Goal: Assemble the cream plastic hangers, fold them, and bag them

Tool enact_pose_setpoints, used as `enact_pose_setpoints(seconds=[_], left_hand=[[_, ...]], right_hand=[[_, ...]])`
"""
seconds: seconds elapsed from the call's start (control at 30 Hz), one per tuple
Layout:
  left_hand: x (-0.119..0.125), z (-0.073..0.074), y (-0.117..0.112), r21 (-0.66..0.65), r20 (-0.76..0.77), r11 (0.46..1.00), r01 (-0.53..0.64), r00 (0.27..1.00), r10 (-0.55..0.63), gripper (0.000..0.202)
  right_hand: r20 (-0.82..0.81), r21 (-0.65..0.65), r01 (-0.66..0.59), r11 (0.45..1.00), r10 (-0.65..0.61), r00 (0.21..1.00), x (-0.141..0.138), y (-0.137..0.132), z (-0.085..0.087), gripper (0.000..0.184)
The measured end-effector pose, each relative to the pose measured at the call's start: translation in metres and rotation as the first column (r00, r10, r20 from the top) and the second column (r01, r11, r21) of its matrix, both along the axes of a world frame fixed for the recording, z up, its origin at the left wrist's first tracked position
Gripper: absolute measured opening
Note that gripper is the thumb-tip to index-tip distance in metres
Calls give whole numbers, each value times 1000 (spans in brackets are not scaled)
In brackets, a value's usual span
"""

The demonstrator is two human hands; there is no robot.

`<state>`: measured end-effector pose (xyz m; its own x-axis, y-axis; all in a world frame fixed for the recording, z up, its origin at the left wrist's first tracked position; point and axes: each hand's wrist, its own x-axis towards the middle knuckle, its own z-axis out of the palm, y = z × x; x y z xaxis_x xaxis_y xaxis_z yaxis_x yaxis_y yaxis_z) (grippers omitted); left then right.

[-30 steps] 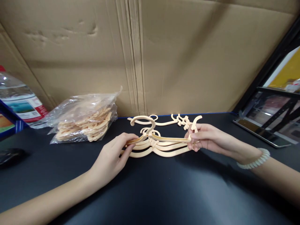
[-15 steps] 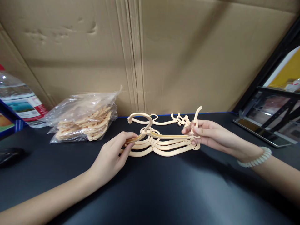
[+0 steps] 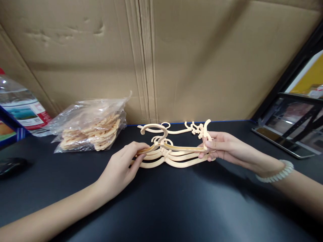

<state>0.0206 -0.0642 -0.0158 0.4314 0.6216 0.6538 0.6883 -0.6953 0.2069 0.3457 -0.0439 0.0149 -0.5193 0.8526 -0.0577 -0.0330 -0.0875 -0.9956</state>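
Left hand [image 3: 126, 159], head view: knuckles up, thumb and fingers pinching one arm of a hanger [image 3: 184, 148]. Right hand [image 3: 227, 146]: reaching in sideways, pinching a curved piece [image 3: 207, 130] at the opposite end. Hanger: one, cream, hook raised, held just above stacked hangers [image 3: 179, 164], number unclear, on the desk [image 3: 161, 205]. Curved piece: one, cream. Clear bag [image 3: 85, 111], filled: one.

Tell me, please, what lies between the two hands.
In the head view, a beige clothes hanger spans from left hand to right hand, with other hangers beneath.
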Motion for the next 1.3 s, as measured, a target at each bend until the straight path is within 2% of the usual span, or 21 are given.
enact_pose_setpoints(seconds=[0.17, 0.3, 0.67, 0.97, 1.13, 1.3], left_hand=[[-1, -2, 0, -37, 9, 999, 6, 1000, -5, 17], [-2, -1, 0, -58, 24, 998, 4, 1000, -3, 17], [0, 1, -1, -48, 24, 999, -9, 1000, 11, 17], [1, 1, -1, -47, 26, 999, -19, 999, 20, 18], [1, 1, -2, -90, 30, 995, -28, 999, 31, 20], [1, 0, -2, -147, 89, 988, -57, 994, 70, 22]], right_hand=[[44, 130, 155, 979, -161, 986, -10, -4, -6, 30], [37, 176, 241, 954, -251, 967, -15, -5, -12, 35], [25, 268, 290, 918, -308, 951, -17, -9, -12, 34], [15, 250, 285, 925, -298, 954, -18, -10, -11, 33], [-68, 204, 290, 935, -282, 957, -16, -6, -17, 32], [-122, 272, 357, 894, -336, 934, -10, 2, -12, 20]])
